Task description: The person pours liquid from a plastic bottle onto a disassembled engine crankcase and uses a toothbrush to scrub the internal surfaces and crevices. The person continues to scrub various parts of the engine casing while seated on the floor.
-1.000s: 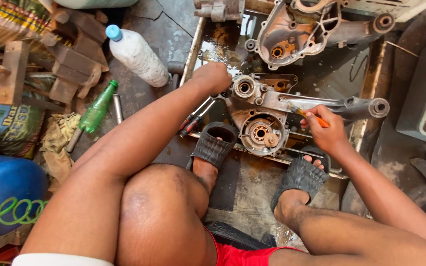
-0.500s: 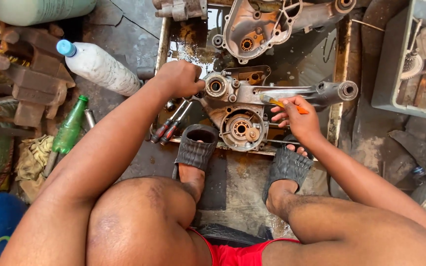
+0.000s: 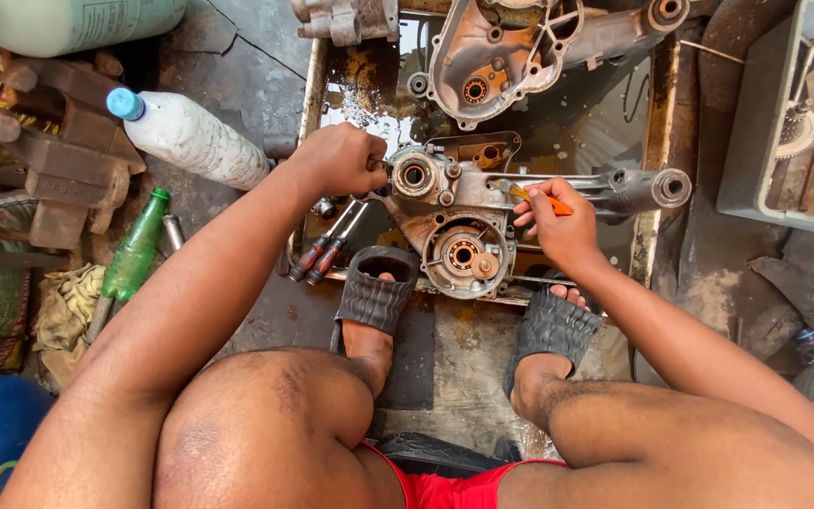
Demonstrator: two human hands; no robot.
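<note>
the right hand [image 3: 562,231] is closed around an orange-handled brush [image 3: 531,196], fingers pinched on the handle, its tip resting on the long arm of a grey engine casing [image 3: 482,212]. the left hand [image 3: 341,160] is curled into a fist against the casing's end at about 9 o'clock, next to a round bearing hole; what it grips is hidden under the fingers, so i cannot tell what it holds. the casing lies flat in a shallow rusty metal tray [image 3: 657,123], its arm running out toward 3 o'clock. at 12 o'clock in the same tray sits a second casing [image 3: 501,57], open side up. just at 8 o'clock of the left hand two red-handled screwdrivers [image 3: 324,253] lie side by side. both feet in black sandals [image 3: 374,292] rest on the tray's near edge. well off at 9 o'clock lie a white plastic bottle [image 3: 190,137] with a blue cap and a green bottle [image 3: 136,250].
</note>
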